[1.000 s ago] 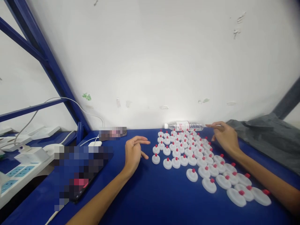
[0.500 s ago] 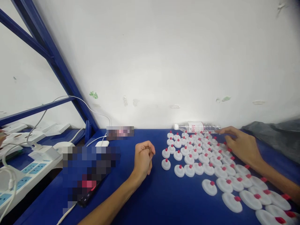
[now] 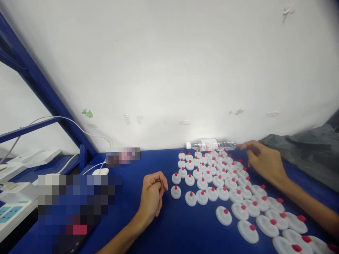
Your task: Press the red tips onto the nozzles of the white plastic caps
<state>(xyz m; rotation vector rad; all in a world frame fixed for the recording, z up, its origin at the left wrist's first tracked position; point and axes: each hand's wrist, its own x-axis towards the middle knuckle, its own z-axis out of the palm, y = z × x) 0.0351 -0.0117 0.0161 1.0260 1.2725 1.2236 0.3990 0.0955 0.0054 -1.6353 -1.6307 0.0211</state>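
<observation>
Rows of white round discs with red tips (image 3: 218, 181) cover the right half of the blue table. My right hand (image 3: 266, 162) hovers at the right edge of the rows, its index finger stretched toward the base of a clear plastic bottle (image 3: 210, 144). Its thumb hangs apart from that finger, and I see nothing held. The bottle lies on its side against the wall, white cap to the left. Left of the discs, my left hand (image 3: 152, 194) rests on the table in a loose fist, with nothing visible in it.
A dark grey plastic sheet (image 3: 299, 151) lies at the right by the wall. At left are a white power strip (image 3: 16, 215), white cables, a white adapter (image 3: 101, 171) and blurred-out objects (image 3: 76, 208). A blue metal frame (image 3: 53, 84) rises there.
The view has turned to the right, so everything sits further left in the picture. My right fingertip has drawn off the bottle's base end slightly to the right. The left fist stays curled.
</observation>
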